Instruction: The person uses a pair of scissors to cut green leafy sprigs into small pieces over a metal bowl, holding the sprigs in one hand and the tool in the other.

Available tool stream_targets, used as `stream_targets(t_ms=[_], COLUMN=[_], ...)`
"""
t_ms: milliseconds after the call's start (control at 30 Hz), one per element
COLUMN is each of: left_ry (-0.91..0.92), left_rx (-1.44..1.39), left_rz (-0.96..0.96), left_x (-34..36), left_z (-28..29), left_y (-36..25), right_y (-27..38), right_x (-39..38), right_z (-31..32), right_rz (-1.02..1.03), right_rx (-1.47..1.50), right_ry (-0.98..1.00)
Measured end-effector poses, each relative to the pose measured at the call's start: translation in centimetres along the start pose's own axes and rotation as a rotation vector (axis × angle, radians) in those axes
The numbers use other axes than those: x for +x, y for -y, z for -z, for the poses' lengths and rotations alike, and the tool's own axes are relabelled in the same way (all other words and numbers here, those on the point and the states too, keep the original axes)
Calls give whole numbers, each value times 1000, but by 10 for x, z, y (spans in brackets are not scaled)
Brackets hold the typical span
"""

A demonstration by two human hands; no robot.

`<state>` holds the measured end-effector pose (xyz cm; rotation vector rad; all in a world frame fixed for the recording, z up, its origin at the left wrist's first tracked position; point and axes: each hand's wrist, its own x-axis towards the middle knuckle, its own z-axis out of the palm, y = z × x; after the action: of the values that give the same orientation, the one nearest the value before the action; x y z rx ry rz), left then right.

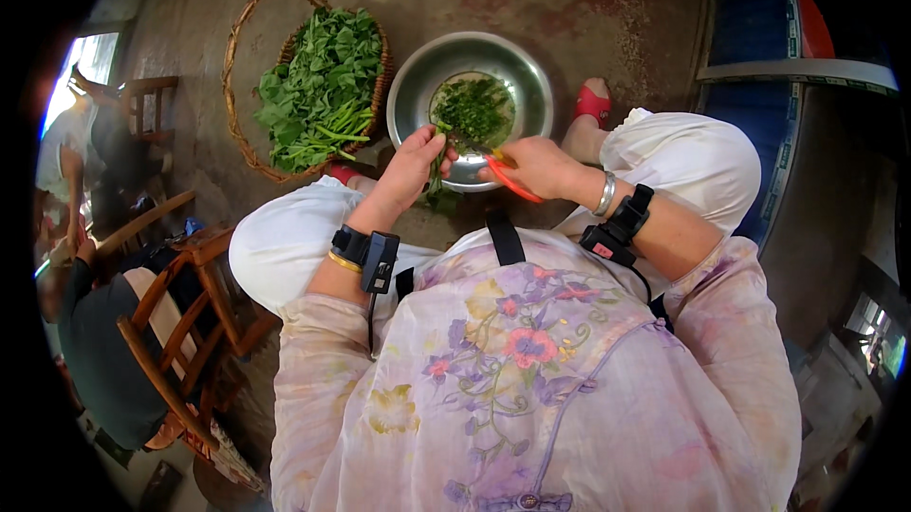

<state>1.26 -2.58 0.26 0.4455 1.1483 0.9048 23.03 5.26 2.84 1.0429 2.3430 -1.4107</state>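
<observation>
A wide metal basin (406, 85) rests on the floor between my feet, with chopped greens (474, 109) in its middle. At the basin's near edge my left hand (415, 163) grips a bunch of leafy greens (438, 191), whose leaves hang down below the fingers. My right hand (536, 168) is closed around orange-handled scissors (512, 182). Their blades point left, over the basin and close to the bunch; the fingers partly cover them. Left of the basin stands a wicker basket (387, 61) heaped with leafy green stems (327, 71).
The basket's tall handle (228, 99) arches out to its left. On the left side are wooden chairs (171, 322) and people seated. At the right stands a blue panel (750, 142) with a pale rail, and a red object (813, 23) behind it. My red slipper (593, 106) is beside the basin.
</observation>
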Motion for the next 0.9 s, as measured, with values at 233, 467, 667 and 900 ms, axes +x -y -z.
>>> stream_targets(t_ms=[233, 467, 667, 900], left_ry=[-38, -25, 110, 102], left_rx=[109, 58, 1, 60], left_rz=[148, 128, 176, 221], left_x=[0, -6, -5, 1], left_z=[3, 0, 1, 0], left_y=[-5, -2, -2, 3], right_y=[-4, -5, -8, -8], right_x=[-2, -1, 0, -4], right_z=[-3, -9, -14, -11], right_rz=[-3, -6, -3, -30], right_rx=[11, 21, 78, 59], right_ry=[-27, -10, 14, -9])
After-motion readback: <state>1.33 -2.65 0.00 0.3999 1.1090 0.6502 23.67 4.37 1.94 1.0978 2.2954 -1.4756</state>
